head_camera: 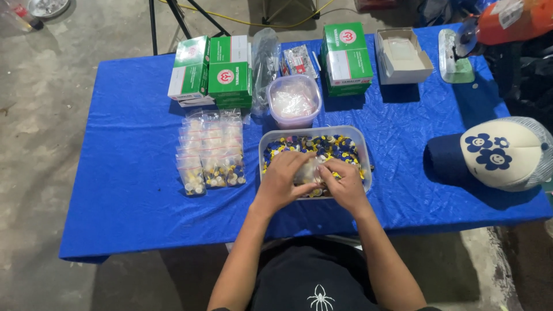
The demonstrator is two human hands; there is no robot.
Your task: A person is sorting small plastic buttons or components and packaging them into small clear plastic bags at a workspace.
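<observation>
Both hands meet over a clear plastic tub [266, 140] full of small blue, yellow and white round pieces [333, 145]. My left hand [285, 178] and my right hand [344, 181] together pinch a small clear plastic bag [311, 170] held just above the pieces. The bag's contents are mostly hidden by my fingers. To the left of the tub lie rows of small filled clear bags [211, 150] on the blue tablecloth [132, 144].
A round clear container [294, 101] of empty bags stands behind the tub. Green and white boxes [212, 70] and another stack [345, 57] line the back, with an open white box [401, 55]. A flowered cap [495, 152] lies at the right. Tripod legs stand behind the table.
</observation>
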